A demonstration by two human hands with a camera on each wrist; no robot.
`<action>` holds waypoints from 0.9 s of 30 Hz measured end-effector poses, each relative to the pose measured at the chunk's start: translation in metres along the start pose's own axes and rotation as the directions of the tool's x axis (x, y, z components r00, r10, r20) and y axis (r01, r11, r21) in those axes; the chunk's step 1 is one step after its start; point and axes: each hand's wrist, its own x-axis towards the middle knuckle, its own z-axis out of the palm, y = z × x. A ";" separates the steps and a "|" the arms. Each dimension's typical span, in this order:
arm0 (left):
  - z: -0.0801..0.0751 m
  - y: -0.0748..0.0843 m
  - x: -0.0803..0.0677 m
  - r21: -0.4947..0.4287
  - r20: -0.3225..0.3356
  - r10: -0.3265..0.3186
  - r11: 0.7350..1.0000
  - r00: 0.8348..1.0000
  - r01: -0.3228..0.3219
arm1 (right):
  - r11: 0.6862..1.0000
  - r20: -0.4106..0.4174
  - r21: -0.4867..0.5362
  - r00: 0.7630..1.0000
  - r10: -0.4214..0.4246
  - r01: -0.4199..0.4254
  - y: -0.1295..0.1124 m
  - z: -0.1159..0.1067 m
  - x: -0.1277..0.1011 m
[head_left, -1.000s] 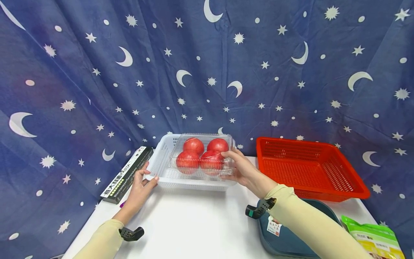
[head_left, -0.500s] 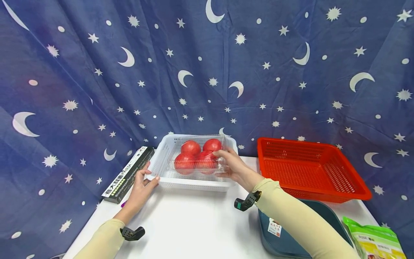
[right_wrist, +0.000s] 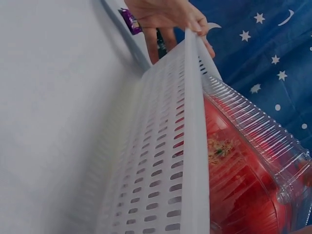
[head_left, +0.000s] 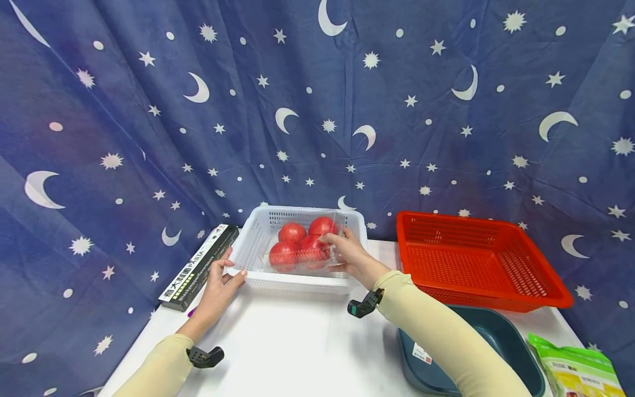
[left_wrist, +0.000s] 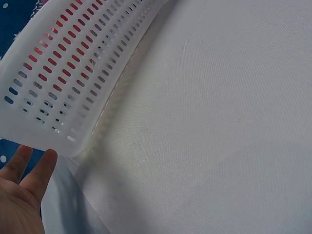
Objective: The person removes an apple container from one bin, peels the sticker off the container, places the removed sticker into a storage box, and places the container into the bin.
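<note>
A clear plastic clamshell of red tomatoes (head_left: pixel 300 251) sits low inside the white slotted basket (head_left: pixel 292 283) at the back of the table. My right hand (head_left: pixel 336 249) grips the clamshell's right side, fingers over its lid. My left hand (head_left: pixel 231 268) holds the basket's front left corner, thumb on the rim. The left wrist view shows the basket wall (left_wrist: pixel 73 73) with my fingertips (left_wrist: pixel 41 168) under its corner. In the right wrist view the ribbed clamshell (right_wrist: pixel 253 175) lies behind the basket wall (right_wrist: pixel 165 165), with my left hand (right_wrist: pixel 168 14) at the far corner.
A red basket (head_left: pixel 476 259) stands to the right of the white one. A dark teal tray (head_left: pixel 496 336) and a green bag (head_left: pixel 575 369) lie at the front right. A black pasta box (head_left: pixel 200 267) lies at the left edge. A starry blue curtain hangs behind.
My right hand has brought the clamshell of tomatoes down and leftward from above the rim into the white basket. The left hand has stayed on the corner.
</note>
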 end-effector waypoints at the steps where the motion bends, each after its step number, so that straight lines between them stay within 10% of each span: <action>1: 0.000 0.000 0.000 0.002 0.000 -0.003 1.000 1.000 0.003 | 1.000 -0.005 -0.003 1.000 0.002 -0.002 0.001 0.001 0.001; 27: -0.001 -0.003 0.002 0.013 -0.007 -0.025 1.000 1.000 0.025 | 0.998 0.063 0.051 0.997 0.037 -0.040 0.011 0.009 0.020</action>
